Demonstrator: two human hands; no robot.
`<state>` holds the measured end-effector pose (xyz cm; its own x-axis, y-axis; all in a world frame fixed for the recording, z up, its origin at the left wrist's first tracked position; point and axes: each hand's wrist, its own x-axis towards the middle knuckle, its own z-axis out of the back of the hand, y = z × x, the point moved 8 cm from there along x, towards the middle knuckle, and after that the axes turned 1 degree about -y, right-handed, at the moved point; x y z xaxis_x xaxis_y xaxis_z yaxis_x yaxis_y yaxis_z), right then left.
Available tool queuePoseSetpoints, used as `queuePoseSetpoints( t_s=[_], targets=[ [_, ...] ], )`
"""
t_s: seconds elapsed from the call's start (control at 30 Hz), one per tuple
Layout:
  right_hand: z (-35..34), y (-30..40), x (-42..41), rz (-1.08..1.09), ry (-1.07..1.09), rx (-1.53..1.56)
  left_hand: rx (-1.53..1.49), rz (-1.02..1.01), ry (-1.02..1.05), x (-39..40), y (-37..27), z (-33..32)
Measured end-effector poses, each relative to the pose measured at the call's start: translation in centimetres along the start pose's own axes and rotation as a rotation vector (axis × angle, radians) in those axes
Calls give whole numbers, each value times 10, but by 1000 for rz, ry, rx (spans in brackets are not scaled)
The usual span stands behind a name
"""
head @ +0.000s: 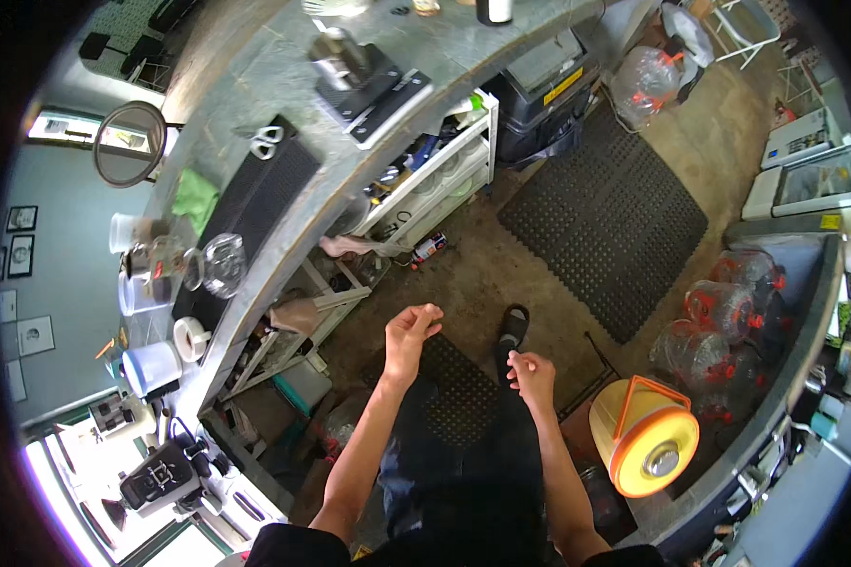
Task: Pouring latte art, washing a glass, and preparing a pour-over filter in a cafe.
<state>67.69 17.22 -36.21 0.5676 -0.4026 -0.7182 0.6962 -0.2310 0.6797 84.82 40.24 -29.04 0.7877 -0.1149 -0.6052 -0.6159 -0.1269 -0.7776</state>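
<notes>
My left hand (410, 342) is raised in front of me with its fingers curled in and thumb against the forefinger; nothing shows in it. Lower and to the right, my right hand (534, 375) has loosely curled fingers, also with nothing visible in them. Neither hand touches anything. Beneath them lie the concrete floor (461, 290) and a dark perforated rubber mat (461, 397). One of my feet, in a dark sandal (515, 322), shows between the hands. Nearest my right forearm stands a yellow drink cooler (652, 453) with an orange handle.
A curved stone counter (269, 71) runs along the left, bearing scissors (266, 142), a green cloth (195, 200) and a glass vessel (224, 266). A spray can (429, 248) lies by the white shelf (440, 173). Large plastic bottles (716, 312) crowd the right; a rubber mat (603, 220) lies ahead.
</notes>
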Motion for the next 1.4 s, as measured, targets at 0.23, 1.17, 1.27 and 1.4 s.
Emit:
queuePoseSetpoints(
  t_s=[0.23, 1.17, 1.27, 1.4],
  targets=[
    [-10, -18, 137, -14, 51, 162, 325, 47, -118, 107, 82, -74],
    [-246, 352, 265, 1328, 223, -417, 84, 104, -67, 153, 199, -35],
    [-241, 364, 254, 1428, 194, -367, 98, 100, -36, 152, 192, -35],
    [-249, 376, 245, 1636, 149, -268, 59, 94, -42, 152, 183, -41]
  ],
)
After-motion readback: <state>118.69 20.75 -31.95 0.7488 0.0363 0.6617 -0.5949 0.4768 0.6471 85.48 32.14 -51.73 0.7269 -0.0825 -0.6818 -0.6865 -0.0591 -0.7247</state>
